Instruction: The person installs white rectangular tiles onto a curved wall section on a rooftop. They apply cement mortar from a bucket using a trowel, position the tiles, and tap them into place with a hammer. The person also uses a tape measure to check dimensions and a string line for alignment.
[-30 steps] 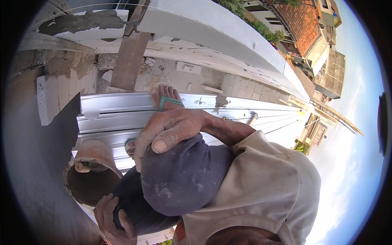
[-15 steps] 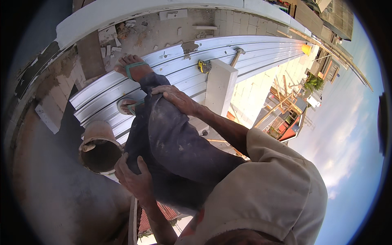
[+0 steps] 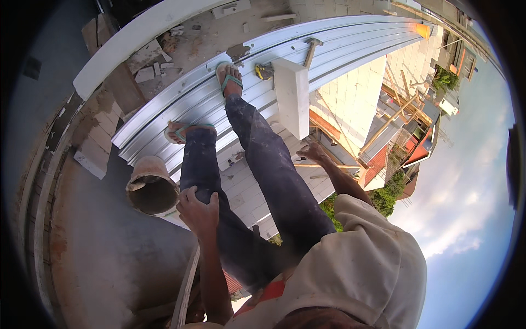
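My left hand rests on my left knee with its fingers spread and nothing in them. Off to the right of my right leg hangs my right hand, empty, its fingers apart and slightly bent, close below a white block. That block stands on edge on ribbed metal sheeting. Beside it lie a yellow and black tape measure and a hammer with a light handle. A mortar-stained bucket stands left of my left knee.
My sandalled feet stand on the sheeting, the right foot farther forward than the left. An orange bucket is at the far end. Broken block pieces lie beyond the sheet. To the right, timber poles and roofs sit lower down.
My right foot has stepped forward and my legs have straightened. My right hand has left my right knee and swung out to the right. The left hand stays on the left knee.
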Action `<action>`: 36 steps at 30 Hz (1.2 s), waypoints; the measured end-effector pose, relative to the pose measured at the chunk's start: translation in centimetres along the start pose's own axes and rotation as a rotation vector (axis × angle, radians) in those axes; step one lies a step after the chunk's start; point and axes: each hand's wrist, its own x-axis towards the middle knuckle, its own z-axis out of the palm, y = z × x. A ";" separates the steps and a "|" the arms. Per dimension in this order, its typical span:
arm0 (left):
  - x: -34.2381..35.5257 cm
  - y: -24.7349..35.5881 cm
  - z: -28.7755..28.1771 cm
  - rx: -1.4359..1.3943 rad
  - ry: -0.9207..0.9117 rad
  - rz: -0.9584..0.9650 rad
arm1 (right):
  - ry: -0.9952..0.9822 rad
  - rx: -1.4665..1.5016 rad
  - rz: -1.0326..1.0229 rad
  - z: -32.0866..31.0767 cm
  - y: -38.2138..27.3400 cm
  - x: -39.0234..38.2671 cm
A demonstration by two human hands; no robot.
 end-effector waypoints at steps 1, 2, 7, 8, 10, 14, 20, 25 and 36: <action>0.3 0.4 -0.1 0.021 -0.007 0.001 | 0.031 0.037 0.017 -0.7 0.1 1.5; 0.6 0.8 0.2 0.039 -0.013 -0.004 | 0.059 0.067 0.031 -1.5 -0.2 3.3; 0.4 2.5 1.7 0.126 0.008 0.030 | 0.421 0.179 0.101 -4.6 -4.2 11.4; 0.4 3.3 1.9 0.130 0.004 0.016 | 0.462 0.095 0.125 -5.1 -4.3 13.4; 0.3 4.7 2.2 0.177 -0.005 0.015 | 0.499 0.048 0.119 -5.7 -4.1 16.4; 0.4 6.3 3.0 0.223 0.033 0.035 | 0.472 0.118 0.084 -6.1 -3.8 20.6; 1.0 9.2 3.1 0.278 -0.010 -0.019 | 0.379 0.116 0.053 -7.1 -2.8 21.3; 0.4 8.1 2.9 0.216 -0.012 0.075 | 0.438 0.158 -0.048 -9.4 -1.9 15.7; 4.0 14.3 2.3 -0.969 -0.151 0.100 | 0.329 0.032 -0.376 -19.5 -15.5 -9.2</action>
